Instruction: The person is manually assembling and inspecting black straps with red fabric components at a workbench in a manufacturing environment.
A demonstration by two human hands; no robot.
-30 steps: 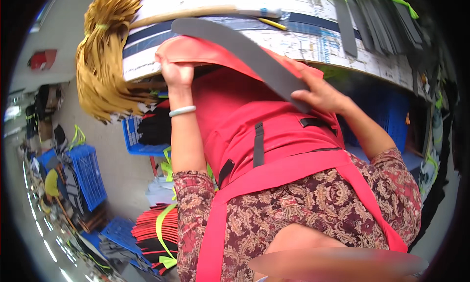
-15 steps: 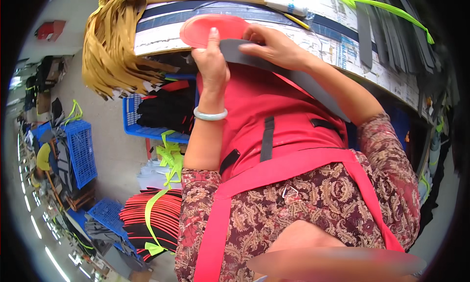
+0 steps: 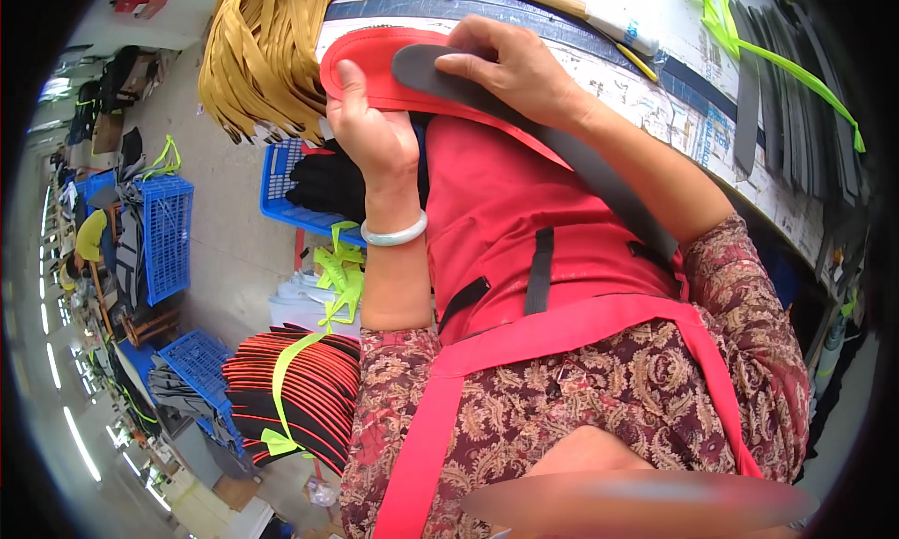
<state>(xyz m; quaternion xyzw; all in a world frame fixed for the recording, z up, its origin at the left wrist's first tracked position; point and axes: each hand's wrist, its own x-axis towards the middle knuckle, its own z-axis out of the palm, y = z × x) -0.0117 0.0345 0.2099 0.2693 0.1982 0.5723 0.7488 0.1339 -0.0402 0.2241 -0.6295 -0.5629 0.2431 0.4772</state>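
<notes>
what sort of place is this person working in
Probably a workshop or small factory: a bundle of dark grey strips tied with a green ribbon lies on the workbench, with a stack of red-and-black pieces and blue crates nearby.

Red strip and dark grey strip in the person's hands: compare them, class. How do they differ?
Red strip is bright red; dark grey strip is dull grey.
Red strip's visible end is broader; dark grey strip's is narrower.
Red strip has a line just inside its edge; dark grey strip looks plain.
Red strip lies underneath; dark grey strip overlaps it.
Both have rounded ends.
</notes>
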